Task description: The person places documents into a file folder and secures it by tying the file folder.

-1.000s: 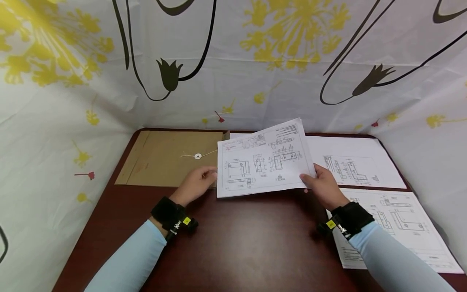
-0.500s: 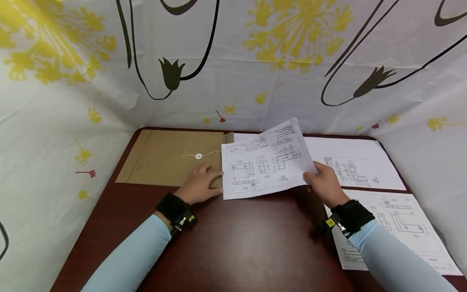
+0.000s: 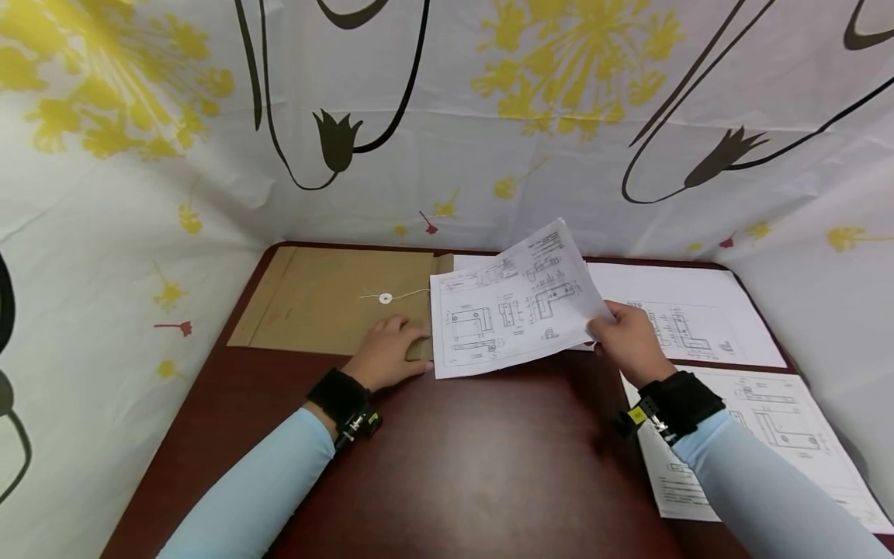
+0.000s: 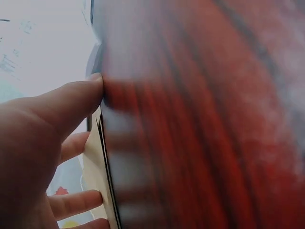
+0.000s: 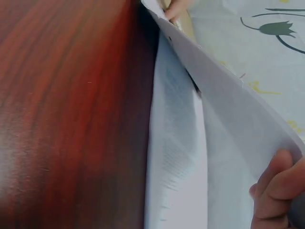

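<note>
My right hand point(image 3: 632, 340) pinches a thin stack of printed drawing sheets point(image 3: 513, 310) by the right edge, thumb on top. The sheets tilt up toward the back, and in the right wrist view their underside point(image 5: 228, 105) is raised off the table. My left hand point(image 3: 386, 353) rests with spread fingers on the front right corner of a brown paper envelope point(image 3: 314, 303). Its thumb reaches toward the left edge of the held sheets; whether it touches them I cannot tell. In the left wrist view the fingers point(image 4: 76, 202) lie on the envelope.
A white button with string point(image 3: 386, 298) is on the envelope. Behind the held sheets and to the right lies another drawing point(image 3: 740, 310), partly covered. A further drawing point(image 3: 775, 458) lies under my right forearm. Dark red wood tabletop point(image 3: 475, 466) runs in front; patterned cloth point(image 3: 447, 124) hangs behind.
My left hand has moved from the left edge of the sheets onto the envelope, its fingers spreading. The right hand keeps its hold, and the sheets' left side has shifted slightly right.
</note>
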A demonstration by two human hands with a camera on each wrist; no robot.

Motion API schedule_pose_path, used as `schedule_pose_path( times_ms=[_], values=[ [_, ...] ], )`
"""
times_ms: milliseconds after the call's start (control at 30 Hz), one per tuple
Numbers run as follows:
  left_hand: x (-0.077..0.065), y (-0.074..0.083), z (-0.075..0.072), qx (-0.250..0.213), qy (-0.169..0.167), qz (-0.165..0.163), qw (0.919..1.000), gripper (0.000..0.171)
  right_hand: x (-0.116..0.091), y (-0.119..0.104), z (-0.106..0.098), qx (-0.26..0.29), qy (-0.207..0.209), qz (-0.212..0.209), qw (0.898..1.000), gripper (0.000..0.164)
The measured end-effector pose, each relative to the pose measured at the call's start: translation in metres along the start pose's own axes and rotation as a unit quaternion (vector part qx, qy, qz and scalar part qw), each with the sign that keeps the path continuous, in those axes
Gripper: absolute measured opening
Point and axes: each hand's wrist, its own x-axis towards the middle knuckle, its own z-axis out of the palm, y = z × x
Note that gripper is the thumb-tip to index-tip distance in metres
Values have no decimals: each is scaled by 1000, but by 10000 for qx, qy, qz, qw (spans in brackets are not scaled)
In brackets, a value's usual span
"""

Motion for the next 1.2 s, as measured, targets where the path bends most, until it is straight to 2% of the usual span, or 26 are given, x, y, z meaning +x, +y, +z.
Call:
schedule_pose_path(
  times_ms=[333, 600, 967, 1200],
  values=[
    [0, 3, -4, 322, -199, 33, 9993, 60, 4, -11, -1, 118, -47, 97, 9999, 44],
    [1, 4, -3, 295, -190, 33, 9994, 60, 16, -7, 2, 682, -121, 214, 9974, 47],
    [1, 3, 0, 212, -109, 19, 9997, 60, 27, 2, 6, 1457, -255, 469, 9879, 50],
    [-1, 4, -3, 55, -19, 15, 10000, 55, 31, 11, 12, 1572, -245, 603, 9854, 51]
  ],
)
